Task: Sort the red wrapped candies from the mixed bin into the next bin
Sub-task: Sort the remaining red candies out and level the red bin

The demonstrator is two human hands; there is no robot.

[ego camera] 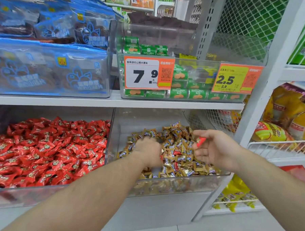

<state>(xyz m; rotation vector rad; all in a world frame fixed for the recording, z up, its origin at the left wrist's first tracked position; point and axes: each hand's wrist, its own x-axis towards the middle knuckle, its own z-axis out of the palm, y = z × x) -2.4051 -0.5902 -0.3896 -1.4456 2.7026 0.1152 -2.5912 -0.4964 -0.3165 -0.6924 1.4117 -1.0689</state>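
Reaching into the mixed bin (169,185) of gold wrapped candies (182,158), you have both hands over the pile. Beyond your left fingers sits the next bin (28,194), heaped with red wrapped candies (49,149). Your left hand (148,151) lies knuckles up and blurred on the gold candies; you cannot tell whether its fingers grip anything. Your right hand (211,147) pinches one red candy (200,141) at its fingertips. More red candies (177,152) lie between your hands.
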